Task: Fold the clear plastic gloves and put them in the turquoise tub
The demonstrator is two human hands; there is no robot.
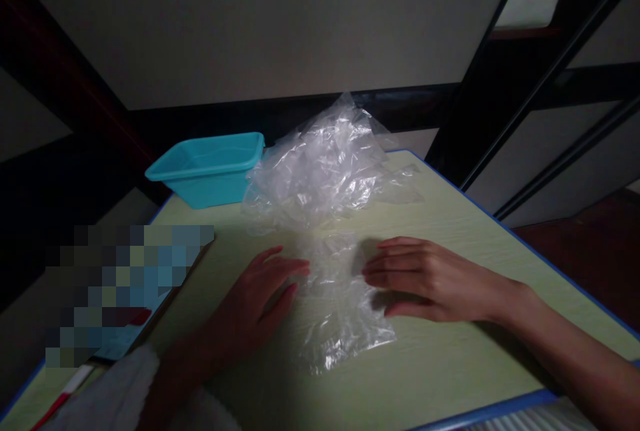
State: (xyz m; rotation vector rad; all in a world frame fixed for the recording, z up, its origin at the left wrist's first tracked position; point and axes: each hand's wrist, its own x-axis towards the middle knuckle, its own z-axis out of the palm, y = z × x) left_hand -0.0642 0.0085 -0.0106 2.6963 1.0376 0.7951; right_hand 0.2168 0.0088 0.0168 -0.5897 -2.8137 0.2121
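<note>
My left hand and right hand, each grip loosely spread, flank a clear bag near the surface's front edge.

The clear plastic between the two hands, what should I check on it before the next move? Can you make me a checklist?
1. Plastic lies between left hand and right hand: ok.
2. Plastic is smooth, with no wrinkles: not ok, it is crinkled.
3. Fingertips are touching it: cannot tell.
4. It is fully apart from the big crumpled pile behind: cannot tell.
5. Blue tub stands upright: ok.
</note>
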